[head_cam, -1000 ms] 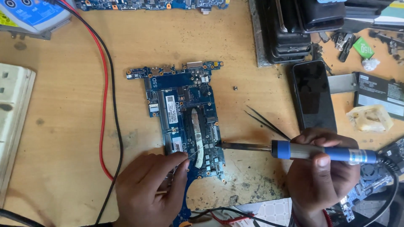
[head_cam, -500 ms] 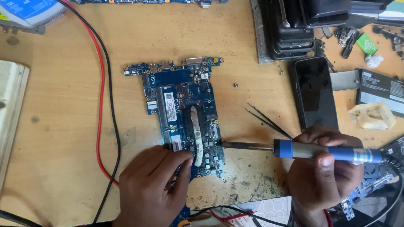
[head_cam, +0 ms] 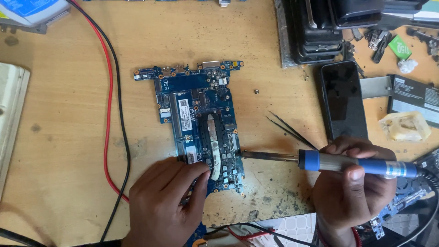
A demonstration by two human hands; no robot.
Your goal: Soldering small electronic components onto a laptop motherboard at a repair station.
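A blue laptop circuit board (head_cam: 196, 114) lies flat on the wooden bench (head_cam: 64, 151). My left hand (head_cam: 162, 201) rests on the board's lower part, its fingertips holding a thin solder wire (head_cam: 216, 168) against the board. My right hand (head_cam: 350, 183) grips a blue-handled soldering iron (head_cam: 356, 163) held level. The iron's metal tip (head_cam: 244, 154) touches the board's right edge, close to the wire end.
Black tweezers (head_cam: 290, 130) lie right of the board, beside a dark phone (head_cam: 343, 100). Red and black cables (head_cam: 112, 114) run down the left side. A stack of black parts (head_cam: 320, 27) sits at the back right. A pale sponge (head_cam: 404, 126) lies at the right.
The view has shifted slightly. My left hand's fingers have crept a little further onto the board. The soldering iron stays at the same spot.
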